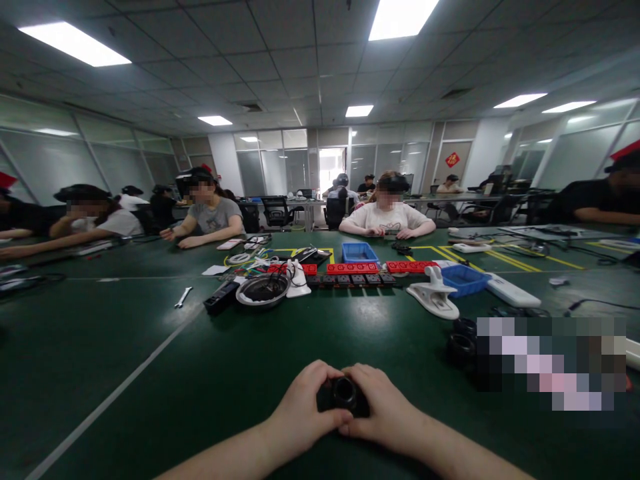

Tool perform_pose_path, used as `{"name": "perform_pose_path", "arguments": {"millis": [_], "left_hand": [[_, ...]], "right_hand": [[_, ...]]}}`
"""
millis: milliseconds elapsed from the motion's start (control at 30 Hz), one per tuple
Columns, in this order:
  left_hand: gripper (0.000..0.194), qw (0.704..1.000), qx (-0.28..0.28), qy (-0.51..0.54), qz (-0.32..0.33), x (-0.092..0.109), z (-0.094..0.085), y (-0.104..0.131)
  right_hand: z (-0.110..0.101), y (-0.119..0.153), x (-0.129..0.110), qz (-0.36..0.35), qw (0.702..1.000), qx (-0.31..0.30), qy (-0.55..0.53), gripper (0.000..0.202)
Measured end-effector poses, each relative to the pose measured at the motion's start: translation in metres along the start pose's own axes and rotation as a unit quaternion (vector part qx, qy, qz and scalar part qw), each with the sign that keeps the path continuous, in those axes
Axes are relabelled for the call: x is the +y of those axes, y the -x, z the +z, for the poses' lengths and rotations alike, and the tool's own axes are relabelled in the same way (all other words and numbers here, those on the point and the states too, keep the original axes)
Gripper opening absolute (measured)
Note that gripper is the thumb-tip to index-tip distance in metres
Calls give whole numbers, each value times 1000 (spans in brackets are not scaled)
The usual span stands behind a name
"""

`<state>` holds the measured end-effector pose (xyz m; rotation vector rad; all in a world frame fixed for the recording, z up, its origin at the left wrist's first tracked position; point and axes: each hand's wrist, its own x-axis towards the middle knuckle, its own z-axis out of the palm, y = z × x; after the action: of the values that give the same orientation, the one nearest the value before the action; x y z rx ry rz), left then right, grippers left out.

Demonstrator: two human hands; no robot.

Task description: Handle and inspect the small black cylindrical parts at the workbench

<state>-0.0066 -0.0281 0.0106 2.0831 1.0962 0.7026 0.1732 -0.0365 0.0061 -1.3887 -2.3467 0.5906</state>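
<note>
A small round black part (345,392) with a hole in its top stands upright between my two hands, low in the middle of the head view. Around its left side curve the fingers and thumb of my left hand (305,400). My right hand (383,403) wraps its right side, so both hands grip the same part. The fingertips of the two hands nearly meet behind it, and the thumbs come together in front. Under the hands is the green tabletop (225,373).
Ahead lie a wrench (183,297), a black round dish (263,291) with cables, red strips (353,268), blue trays (360,253) and a white clamp base (435,299). Black round items (461,347) stand at right. Several people sit across and beside the table.
</note>
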Motion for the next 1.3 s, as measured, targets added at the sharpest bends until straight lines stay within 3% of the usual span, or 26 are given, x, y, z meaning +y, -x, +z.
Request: {"name": "perform_pose_path", "arguments": {"millis": [200,500,667,800,900,1033,1200,1300], "left_hand": [[34,999,-31,17,10,1,-6,-2],[35,999,-39,25,23,0,-6,-3],[35,1000,-12,26,1,2,-2,-1],[33,999,33,1,-42,2,2,0],[31,998,46,-10,-50,1,3,0],[33,1000,24,0,-20,-1,0,-3],[36,999,-33,22,16,-3,-8,-6],[37,996,-72,22,43,-4,-13,-7]], "right_hand": [[-15,0,10,-56,995,-67,-44,33],[-14,-6,21,-86,989,-71,-94,24],[-8,-6,17,-19,996,-51,-69,27],[4,-5,6,38,999,17,17,29],[9,-3,1,42,997,52,48,28],[2,-1,5,-9,1000,23,-5,47],[-12,-3,13,-46,997,-50,-35,30],[-16,-4,14,-34,996,-64,-54,32]]}}
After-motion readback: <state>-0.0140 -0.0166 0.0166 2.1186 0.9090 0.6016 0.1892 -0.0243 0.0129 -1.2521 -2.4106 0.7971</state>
